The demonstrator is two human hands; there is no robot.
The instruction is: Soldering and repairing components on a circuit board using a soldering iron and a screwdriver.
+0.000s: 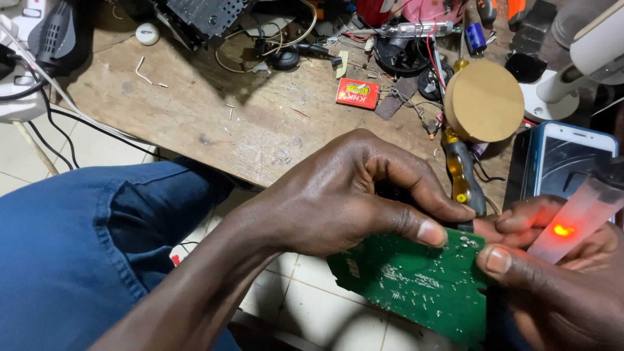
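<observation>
- We hold a green circuit board (416,283) low over the tiled floor (312,305), just off the near edge of the wooden bench (214,117); our left hand (344,195) is clamped on its upper edge, thumb pressed flat on the board.
- Our right hand (552,273) pinches the board's right corner with its thumb; the same hand grasps a translucent tool with a glowing red lamp (572,224).
- Behind the hands: a yellow-and-black screwdriver (460,172), partly hidden by our left fingers; a round tan disc (484,101); a phone in a blue case (562,159).
- Further back: a red matchbox (357,93); tangled wires and black parts (403,58).
- Left: our blue-trousered knee (84,240); black cables (65,123).
</observation>
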